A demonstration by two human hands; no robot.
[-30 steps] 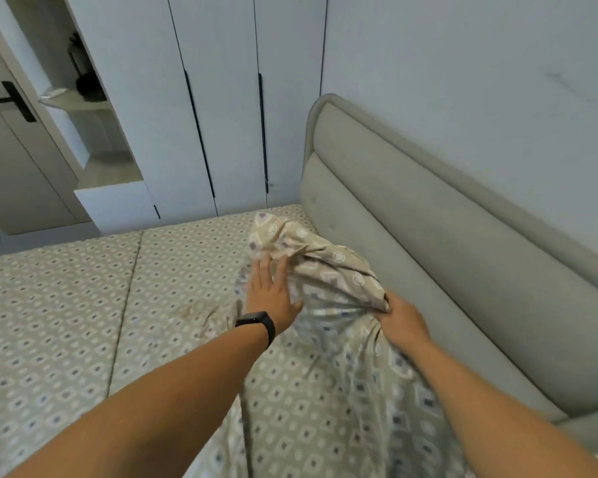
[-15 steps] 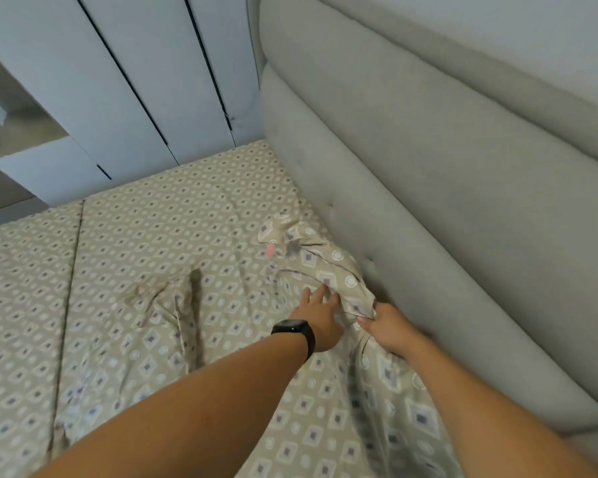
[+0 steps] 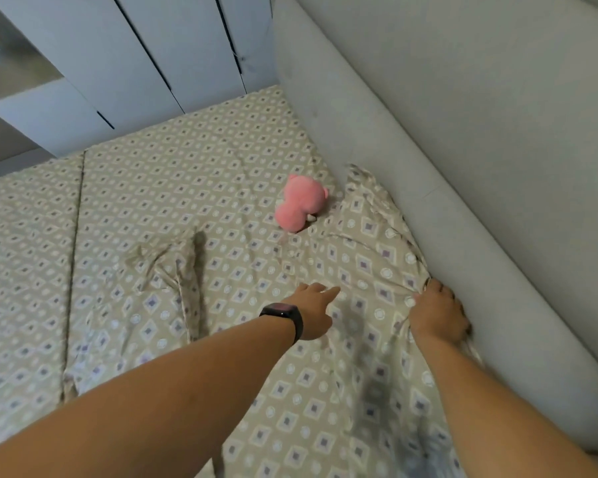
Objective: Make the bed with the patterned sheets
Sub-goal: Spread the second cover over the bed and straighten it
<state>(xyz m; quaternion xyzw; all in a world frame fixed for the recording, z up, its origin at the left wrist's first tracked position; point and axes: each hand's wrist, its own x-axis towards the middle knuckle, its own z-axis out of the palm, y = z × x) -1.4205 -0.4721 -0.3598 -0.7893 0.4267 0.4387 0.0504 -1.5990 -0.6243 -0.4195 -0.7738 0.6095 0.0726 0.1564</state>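
Right hand: fingers curled, gripping bunched patterned sheet against headboard
Left hand: fingers extended, resting on sheet
Sheet: spread rumpled over bed
Pink plush toy: beside sheet's corner

Home bedroom, patterned bed, padded headboard, white wardrobe doors, pink plush toy

One head-worn view looks steeply down, close over the bed; headboard at right.
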